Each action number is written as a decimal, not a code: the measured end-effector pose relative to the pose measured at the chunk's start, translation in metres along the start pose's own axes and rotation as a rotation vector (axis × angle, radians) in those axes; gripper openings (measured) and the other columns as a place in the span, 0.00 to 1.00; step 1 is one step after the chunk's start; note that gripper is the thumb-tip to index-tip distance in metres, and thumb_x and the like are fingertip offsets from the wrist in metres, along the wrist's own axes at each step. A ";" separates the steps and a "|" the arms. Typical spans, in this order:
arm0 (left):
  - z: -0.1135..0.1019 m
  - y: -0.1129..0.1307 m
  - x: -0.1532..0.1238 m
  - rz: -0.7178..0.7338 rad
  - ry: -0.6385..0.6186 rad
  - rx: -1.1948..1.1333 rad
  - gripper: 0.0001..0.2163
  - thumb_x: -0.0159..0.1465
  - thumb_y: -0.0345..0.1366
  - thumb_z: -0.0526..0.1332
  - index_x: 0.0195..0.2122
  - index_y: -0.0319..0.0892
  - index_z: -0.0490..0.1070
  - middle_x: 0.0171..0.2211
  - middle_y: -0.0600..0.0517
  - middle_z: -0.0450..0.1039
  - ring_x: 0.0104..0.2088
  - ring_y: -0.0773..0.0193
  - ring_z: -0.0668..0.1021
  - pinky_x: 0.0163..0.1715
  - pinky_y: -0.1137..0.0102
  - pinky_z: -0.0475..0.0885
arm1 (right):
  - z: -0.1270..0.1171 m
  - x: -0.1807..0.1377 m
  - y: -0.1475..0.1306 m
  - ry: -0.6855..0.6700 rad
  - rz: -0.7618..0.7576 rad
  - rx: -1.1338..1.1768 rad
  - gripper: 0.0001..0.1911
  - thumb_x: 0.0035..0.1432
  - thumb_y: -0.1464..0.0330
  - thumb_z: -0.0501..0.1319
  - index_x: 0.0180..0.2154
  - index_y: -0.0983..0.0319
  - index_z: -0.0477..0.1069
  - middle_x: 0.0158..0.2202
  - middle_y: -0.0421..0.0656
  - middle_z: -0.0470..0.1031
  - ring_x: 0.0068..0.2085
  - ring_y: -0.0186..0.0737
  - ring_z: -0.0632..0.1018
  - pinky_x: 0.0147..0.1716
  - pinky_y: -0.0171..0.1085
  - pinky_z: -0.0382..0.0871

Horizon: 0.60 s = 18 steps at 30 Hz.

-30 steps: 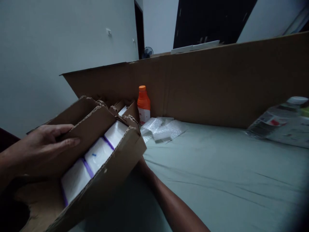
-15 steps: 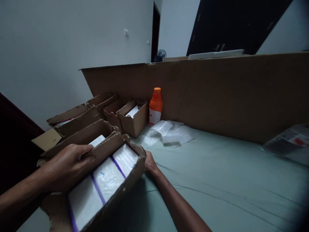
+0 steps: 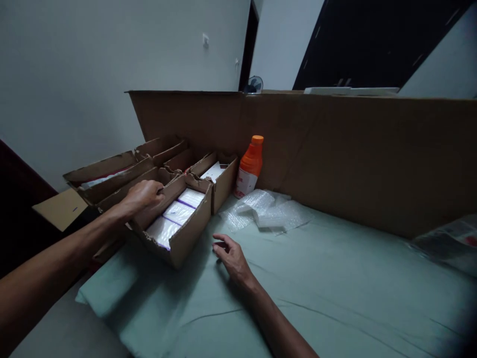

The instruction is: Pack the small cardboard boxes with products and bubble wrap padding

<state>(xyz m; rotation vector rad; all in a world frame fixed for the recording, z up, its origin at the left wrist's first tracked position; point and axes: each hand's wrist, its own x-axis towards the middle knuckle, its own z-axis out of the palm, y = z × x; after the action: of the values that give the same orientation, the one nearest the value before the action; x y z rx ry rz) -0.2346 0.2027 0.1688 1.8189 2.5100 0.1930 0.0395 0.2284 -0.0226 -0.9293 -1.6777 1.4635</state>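
My left hand [image 3: 143, 195] is closed over the left wall of an open cardboard box [image 3: 192, 233]; its fingertips are partly hidden. Inside that box sit plastic-wrapped white packs [image 3: 179, 213] with purple edges, in a row. The box rests on the green cloth, close beside the other cardboard boxes. My right hand [image 3: 234, 258] is apart from the box, to its right, low over the cloth. Its fingers are loosely bent and spread, with nothing in them.
Several open cardboard boxes [image 3: 100, 173] stand behind and left. An orange bottle [image 3: 250, 166] leans by a box holding white items [image 3: 214, 171]. Bubble wrap [image 3: 272, 209] lies in front of it. A tall cardboard panel [image 3: 354, 154] borders the green cloth [image 3: 335, 288]. A clear plastic package [image 3: 450, 243] lies right.
The box of white packs has moved away from me and been set down among the other boxes. My right hand has let go of it. My left hand has moved forward with it.
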 end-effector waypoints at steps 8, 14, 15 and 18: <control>-0.002 -0.030 -0.019 0.166 -0.068 -0.278 0.21 0.63 0.48 0.48 0.34 0.41 0.76 0.31 0.50 0.78 0.32 0.58 0.77 0.30 0.70 0.67 | 0.038 0.029 -0.012 -0.056 -0.074 -0.018 0.24 0.53 0.67 0.60 0.53 0.61 0.72 0.51 0.49 0.76 0.50 0.47 0.78 0.49 0.43 0.75; 0.036 -0.045 -0.088 0.132 0.227 -0.417 0.18 0.65 0.47 0.54 0.49 0.43 0.75 0.39 0.49 0.82 0.33 0.58 0.81 0.32 0.67 0.73 | 0.045 0.028 -0.008 0.013 -0.072 -0.041 0.25 0.56 0.66 0.60 0.56 0.60 0.70 0.54 0.48 0.76 0.53 0.47 0.78 0.55 0.45 0.72; 0.043 -0.046 -0.093 0.188 0.296 -0.420 0.16 0.67 0.44 0.54 0.48 0.44 0.75 0.40 0.49 0.82 0.35 0.58 0.82 0.33 0.67 0.74 | 0.048 0.024 -0.006 0.030 -0.079 -0.054 0.25 0.56 0.66 0.60 0.57 0.59 0.70 0.55 0.48 0.76 0.54 0.47 0.77 0.55 0.45 0.72; 0.056 -0.047 -0.100 0.385 0.457 -0.367 0.11 0.68 0.37 0.55 0.47 0.43 0.73 0.42 0.47 0.82 0.38 0.57 0.83 0.37 0.66 0.75 | 0.058 0.010 0.002 0.044 -0.094 -0.088 0.27 0.58 0.66 0.61 0.59 0.57 0.68 0.58 0.49 0.74 0.57 0.48 0.75 0.57 0.45 0.71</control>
<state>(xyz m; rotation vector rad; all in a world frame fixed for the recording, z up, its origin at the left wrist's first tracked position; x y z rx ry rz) -0.2417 0.0978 0.1032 2.2550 2.1108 1.1116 -0.0156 0.2098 -0.0300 -0.9107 -1.7413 1.3070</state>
